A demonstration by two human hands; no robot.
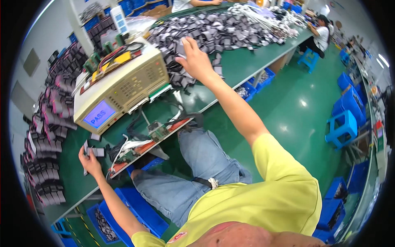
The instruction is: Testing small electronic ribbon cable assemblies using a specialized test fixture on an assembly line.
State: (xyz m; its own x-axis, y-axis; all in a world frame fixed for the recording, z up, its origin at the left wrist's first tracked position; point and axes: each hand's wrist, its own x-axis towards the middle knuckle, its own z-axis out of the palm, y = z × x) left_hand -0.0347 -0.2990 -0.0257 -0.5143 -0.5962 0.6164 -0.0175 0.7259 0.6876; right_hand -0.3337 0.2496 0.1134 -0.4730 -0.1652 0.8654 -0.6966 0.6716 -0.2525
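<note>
My right hand (197,61) reaches over a large heap of small flat grey-and-black pieces (218,31) on the green table. Its fingers are apart, and a grey piece shows between thumb and forefinger; I see no firm grip on it. At the lower left, my left hand (91,163) is closed on a small grey-and-black piece (85,147), beside another grey piece (98,152) at the table edge. Between my hands stands a beige bench tester (127,84) with a lit screen. In front of it lies a tilted red board fixture (144,147) with green circuit boards and wires.
Stacked grey pieces (47,177) line the table's left side. White cables (259,16) lie at the back. Blue bins (138,212) stand below the table, and blue stools (343,127) on the right. A co-worker (321,37) sits farther along the table.
</note>
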